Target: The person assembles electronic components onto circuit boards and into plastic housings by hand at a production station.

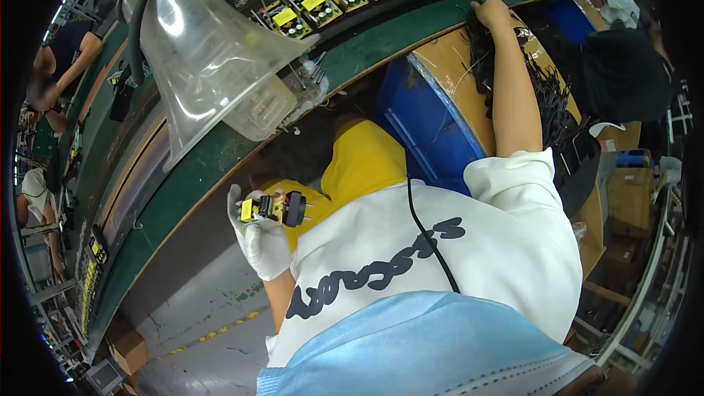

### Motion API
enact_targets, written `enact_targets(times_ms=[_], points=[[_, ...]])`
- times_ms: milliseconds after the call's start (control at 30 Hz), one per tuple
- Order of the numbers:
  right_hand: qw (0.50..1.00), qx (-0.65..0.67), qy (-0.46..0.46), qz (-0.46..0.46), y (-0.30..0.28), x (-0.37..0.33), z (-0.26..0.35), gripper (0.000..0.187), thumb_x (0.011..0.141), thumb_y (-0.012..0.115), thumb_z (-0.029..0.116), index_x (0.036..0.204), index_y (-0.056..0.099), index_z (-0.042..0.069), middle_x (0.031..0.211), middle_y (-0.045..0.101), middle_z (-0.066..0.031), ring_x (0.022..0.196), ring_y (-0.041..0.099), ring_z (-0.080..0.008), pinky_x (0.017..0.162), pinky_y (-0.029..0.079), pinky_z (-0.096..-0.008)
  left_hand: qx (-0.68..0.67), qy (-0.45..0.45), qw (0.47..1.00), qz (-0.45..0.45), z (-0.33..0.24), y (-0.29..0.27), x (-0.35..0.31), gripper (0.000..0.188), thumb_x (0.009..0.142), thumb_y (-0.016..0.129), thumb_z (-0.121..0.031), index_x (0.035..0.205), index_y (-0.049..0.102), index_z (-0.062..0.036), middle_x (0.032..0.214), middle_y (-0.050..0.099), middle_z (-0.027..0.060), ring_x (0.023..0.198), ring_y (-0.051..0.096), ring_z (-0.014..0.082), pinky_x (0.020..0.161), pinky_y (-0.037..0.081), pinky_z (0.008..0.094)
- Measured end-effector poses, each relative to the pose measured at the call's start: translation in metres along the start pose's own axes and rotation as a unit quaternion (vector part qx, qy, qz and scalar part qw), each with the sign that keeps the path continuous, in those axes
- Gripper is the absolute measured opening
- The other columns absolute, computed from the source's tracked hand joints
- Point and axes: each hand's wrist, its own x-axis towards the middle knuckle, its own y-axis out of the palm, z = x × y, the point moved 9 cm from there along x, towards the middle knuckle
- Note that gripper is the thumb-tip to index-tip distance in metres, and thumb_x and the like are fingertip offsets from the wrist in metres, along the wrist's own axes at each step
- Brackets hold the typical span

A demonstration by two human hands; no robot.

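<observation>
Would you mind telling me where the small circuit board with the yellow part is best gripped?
Probably by its bare edges, coming from the side. The gloved left hand already holds the circuit board that way, below a yellow block at one end and a black part with metal pins at the other. The right hand reaches into black wires.

A small circuit board (273, 209) with a yellow part and a black plug end, held level, well below the counter (220, 154).
</observation>
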Motion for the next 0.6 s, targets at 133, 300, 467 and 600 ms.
enact_targets(times_ms=[133, 300, 467, 600], points=[[0.995, 0.096, 0.006, 0.020, -0.011, -0.001, 0.006, 0.039, 0.086, 0.066, 0.037, 0.094, 0.069, -0.001, 0.091, 0.070, -0.0216, 0.090, 0.067, -0.0372, 0.078, 0.052, -0.0409, 0.002, -0.014, 1.000, 0.024, 0.012, -0.009, 0.008, 0.083, 0.078, 0.079, -0.024, 0.143, 0.031, -0.0037, 0.117, 0.056, 0.0107, 0.108, 0.058, 0.0229, 0.098, 0.048, 0.0405], [0.911, 0.408, 0.033, -0.058, -0.101, -0.041, 0.009, 0.032, 0.086, 0.070, 0.027, 0.095, 0.068, -0.004, 0.082, 0.070, -0.0075, 0.069, 0.060, -0.0101, 0.063, 0.045, -0.0260, -0.010, -0.041, 0.999, 0.005, 0.028, -0.015, 0.006, 0.079, 0.079, 0.080, -0.026, 0.140, 0.035, -0.0009, 0.118, 0.056, 0.0096, 0.110, 0.058, 0.0215, 0.098, 0.049, 0.0398], [0.843, 0.491, -0.011, -0.218, -0.163, -0.069, 0.009, 0.029, 0.088, 0.070, 0.023, 0.096, 0.067, -0.005, 0.080, 0.069, -0.0043, 0.065, 0.055, -0.0074, 0.060, 0.042, -0.0235, 0.003, -0.066, 0.998, -0.021, 0.042, -0.020, 0.010, 0.075, 0.079, 0.080, -0.027, 0.136, 0.039, -0.0010, 0.120, 0.057, 0.0092, 0.110, 0.058, 0.0204, 0.099, 0.049, 0.0379], [0.824, 0.550, -0.012, -0.137, -0.150, -0.066, 0.006, 0.028, 0.088, 0.072, 0.021, 0.103, 0.066, -0.002, 0.079, 0.066, -0.0026, 0.049, 0.041, -0.0041, 0.040, 0.027, -0.0224, 0.015, -0.077, 0.997, -0.016, 0.046, -0.011, 0.006, 0.074, 0.080, 0.079, -0.026, 0.136, 0.039, -0.0013, 0.121, 0.057, 0.0090, 0.111, 0.058, 0.0215, 0.099, 0.049, 0.0381]])
